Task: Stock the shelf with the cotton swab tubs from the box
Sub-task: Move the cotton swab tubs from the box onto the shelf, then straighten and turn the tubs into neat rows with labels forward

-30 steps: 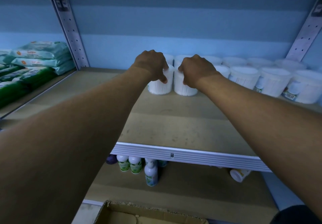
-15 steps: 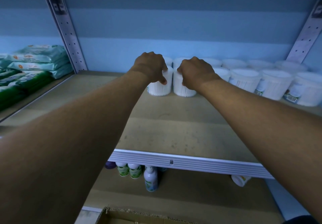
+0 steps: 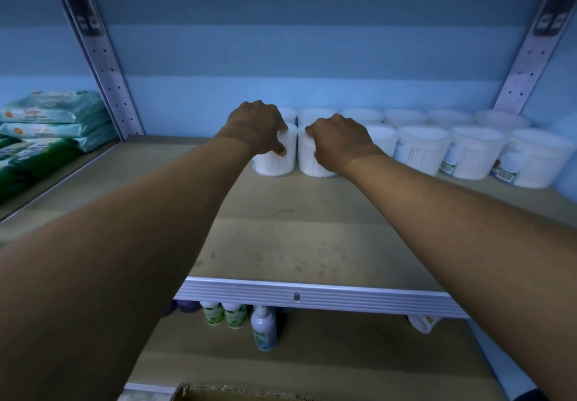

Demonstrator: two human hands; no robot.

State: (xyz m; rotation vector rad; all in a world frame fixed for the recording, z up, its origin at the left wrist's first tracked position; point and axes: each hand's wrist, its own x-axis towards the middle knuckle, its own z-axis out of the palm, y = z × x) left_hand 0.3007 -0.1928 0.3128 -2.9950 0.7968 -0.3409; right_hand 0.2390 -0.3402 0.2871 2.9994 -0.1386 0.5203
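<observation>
Blue-backed shelf (image 3: pixel 312 238) now carries both new tubs at the left end of the white tub row (image 3: pixel 468 151), where the left hand (image 3: pixel 256 126) still grips the left tub (image 3: pixel 274 160) and the right hand (image 3: pixel 338 141) the right tub (image 3: pixel 312 160), fingers curled, release seemingly next.

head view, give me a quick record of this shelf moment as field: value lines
left hand: grips the left tub from above
right hand: grips the right tub from above
held tubs: upright on the shelf, side by side at the left end of the front row
stocked tubs: two rows running right along the back
left bay: stacked wipe packs
lower shelf: bottles
box: open, bottom edge of view
</observation>
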